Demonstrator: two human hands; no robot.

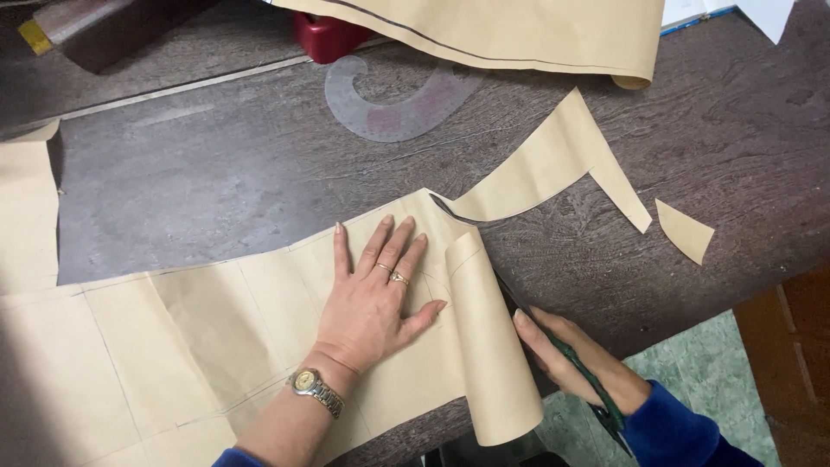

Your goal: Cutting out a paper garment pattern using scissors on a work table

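Cut runs partway along brown paper — offcuts lie freed, curled edge remains uncut. Left hand flat, fingers spread; right hand grips scissors.

No screens and no signs are in view, and no readable labels.

One possible package: a red, box-like container stands at the twelve o'clock edge of the wooden table, slightly toward eleven. Only its lower part shows; a sheet of tan paper covers its top. Whether it is a carton or a plastic tub cannot be told.

One possible label: a small yellow rectangular patch sits on the end of a dark brown oblong object at ten to eleven o'clock, far corner of the table. Too blurred to confirm as a sticker.
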